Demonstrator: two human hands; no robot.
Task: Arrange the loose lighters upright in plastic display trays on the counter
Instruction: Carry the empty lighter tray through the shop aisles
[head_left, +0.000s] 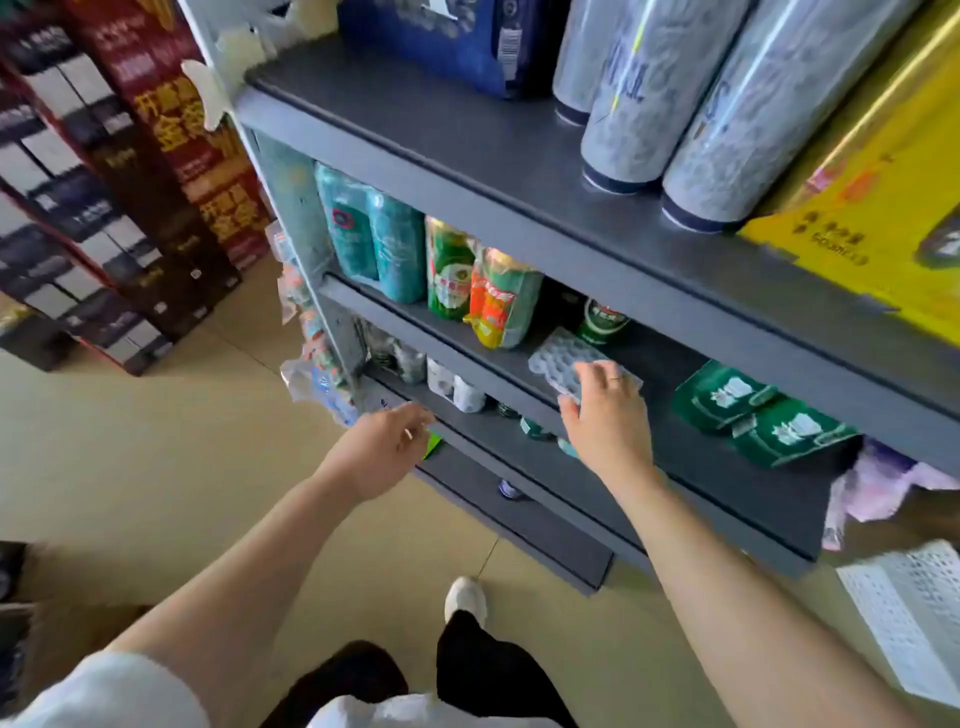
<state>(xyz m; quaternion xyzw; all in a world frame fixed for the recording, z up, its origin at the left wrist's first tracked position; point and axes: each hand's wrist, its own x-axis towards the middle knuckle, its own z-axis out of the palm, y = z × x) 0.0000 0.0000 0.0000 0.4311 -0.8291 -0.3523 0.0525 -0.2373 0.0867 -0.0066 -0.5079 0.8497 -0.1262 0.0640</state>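
Note:
A clear plastic display tray (551, 358) with rows of round cells lies on the middle shelf of a grey rack. My right hand (605, 415) reaches over the shelf edge and grips the tray's near end, fingers on top and thumb at its edge. My left hand (387, 447) hovers in front of the shelf below with its fingers loosely curled. A small green object (432, 446) shows just beyond its fingertips; blur hides whether the hand holds it. I see no other lighters.
The grey shelf rack (519, 171) holds green cans (449, 270), a green bottle (602, 322) behind the tray and green packs (758, 415) to its right. Tall cylinders and a yellow box stand on top. Stacked cartons (104, 208) fill the left. A white perforated sheet (914, 613) lies at lower right.

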